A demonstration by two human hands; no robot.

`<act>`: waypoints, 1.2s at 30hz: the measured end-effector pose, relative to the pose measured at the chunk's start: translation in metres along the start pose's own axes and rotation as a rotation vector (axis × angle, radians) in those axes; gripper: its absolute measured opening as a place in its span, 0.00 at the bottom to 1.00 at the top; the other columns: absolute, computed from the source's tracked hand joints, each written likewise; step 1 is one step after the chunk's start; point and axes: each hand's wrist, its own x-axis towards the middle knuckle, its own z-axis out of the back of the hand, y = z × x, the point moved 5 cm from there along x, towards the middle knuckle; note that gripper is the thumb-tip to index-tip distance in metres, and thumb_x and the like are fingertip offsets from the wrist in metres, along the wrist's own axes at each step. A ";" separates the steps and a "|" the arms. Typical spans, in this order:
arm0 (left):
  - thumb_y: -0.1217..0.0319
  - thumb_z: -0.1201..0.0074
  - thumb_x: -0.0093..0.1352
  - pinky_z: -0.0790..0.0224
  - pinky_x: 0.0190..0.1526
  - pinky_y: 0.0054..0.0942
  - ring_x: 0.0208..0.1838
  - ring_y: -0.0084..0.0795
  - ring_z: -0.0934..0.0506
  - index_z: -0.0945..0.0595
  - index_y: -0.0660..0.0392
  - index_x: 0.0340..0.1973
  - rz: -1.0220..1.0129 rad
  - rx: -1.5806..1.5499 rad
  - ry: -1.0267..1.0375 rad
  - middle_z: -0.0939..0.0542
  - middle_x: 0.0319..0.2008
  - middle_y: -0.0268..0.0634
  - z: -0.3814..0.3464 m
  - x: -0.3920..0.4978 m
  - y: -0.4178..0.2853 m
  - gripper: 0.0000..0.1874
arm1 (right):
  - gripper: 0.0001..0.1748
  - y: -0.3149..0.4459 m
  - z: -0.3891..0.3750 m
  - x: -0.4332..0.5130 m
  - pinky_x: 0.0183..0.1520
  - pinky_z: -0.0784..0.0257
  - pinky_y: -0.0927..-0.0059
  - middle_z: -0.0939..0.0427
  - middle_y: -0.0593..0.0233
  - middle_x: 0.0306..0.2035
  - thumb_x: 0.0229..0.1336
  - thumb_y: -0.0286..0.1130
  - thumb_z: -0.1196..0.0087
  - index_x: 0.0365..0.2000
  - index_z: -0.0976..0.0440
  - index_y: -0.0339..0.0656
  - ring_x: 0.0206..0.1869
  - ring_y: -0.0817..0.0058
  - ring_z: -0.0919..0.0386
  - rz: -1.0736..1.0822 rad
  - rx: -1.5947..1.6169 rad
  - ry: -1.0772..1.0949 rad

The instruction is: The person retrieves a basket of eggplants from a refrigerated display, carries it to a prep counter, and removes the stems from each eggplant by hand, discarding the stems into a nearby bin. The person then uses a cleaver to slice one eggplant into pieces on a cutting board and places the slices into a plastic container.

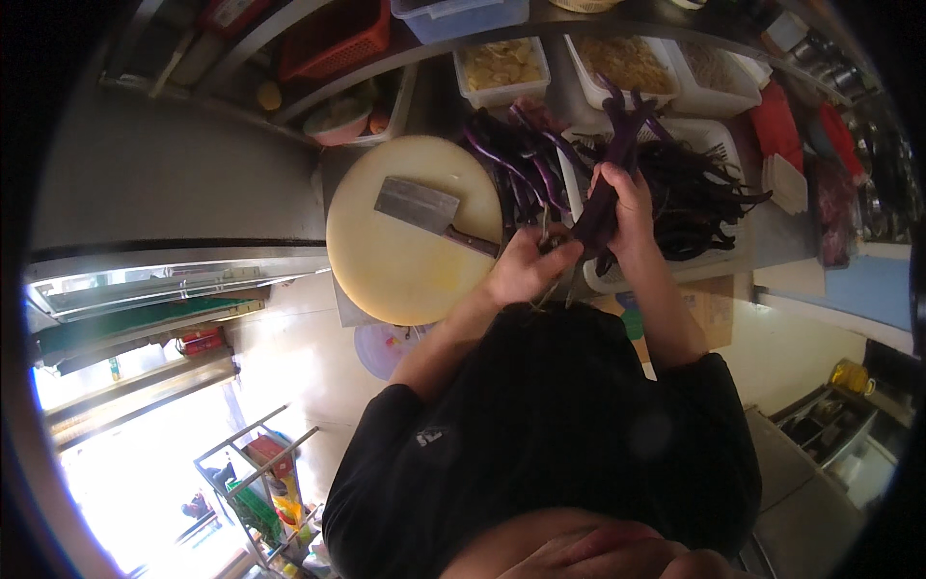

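My right hand (pixel 628 206) is wrapped around a bundle of long purple eggplants (pixel 604 210), held above the front of a white plastic basket. Beside it, my left hand (pixel 532 264) has its thumb against the bundle's lower end. A thin pale strand (pixel 545 217) sticks up from the curled left fingers, and loose ends hang below; the inside of that grip is partly hidden. More dark eggplants lie in the white basket (pixel 731 145). Another pile of purple eggplants (pixel 532 159) rests on the counter, left of the basket.
To the left, a cleaver (pixel 416 205) lies flat on a thick round cutting board (pixel 391 282), its handle towards my left hand. Behind are plastic tubs of sliced food (pixel 503 65) and shredded food (pixel 626 61) under a metal shelf (pixel 434 54). A red container (pixel 778 127) stands right.
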 end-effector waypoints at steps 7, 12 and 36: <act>0.70 0.49 0.66 0.33 0.27 0.26 0.26 0.27 0.23 0.23 0.64 0.32 -0.427 0.059 -0.083 0.20 0.25 0.39 0.026 -0.026 -0.072 0.09 | 0.09 -0.016 -0.007 -0.003 0.28 0.37 0.78 0.31 0.71 0.25 0.57 0.35 0.45 0.29 0.32 0.42 0.27 0.81 0.33 0.088 -0.146 -0.064; 0.62 0.54 0.72 0.34 0.26 0.20 0.27 0.26 0.23 0.23 0.63 0.39 0.160 -0.438 -0.050 0.17 0.31 0.42 0.029 -0.009 0.014 0.15 | 0.11 -0.011 -0.015 -0.007 0.28 0.38 0.76 0.31 0.69 0.26 0.56 0.31 0.44 0.35 0.35 0.43 0.25 0.79 0.36 0.039 0.326 0.073; 0.53 0.56 0.73 0.51 0.23 0.22 0.19 0.21 0.43 0.26 0.56 0.35 -0.500 -0.955 -0.620 0.36 0.16 0.28 0.183 -0.118 0.003 0.18 | 0.17 -0.068 -0.036 -0.019 0.42 0.30 0.65 0.27 0.66 0.29 0.46 0.23 0.44 0.40 0.30 0.37 0.32 0.74 0.28 -0.172 -0.036 0.239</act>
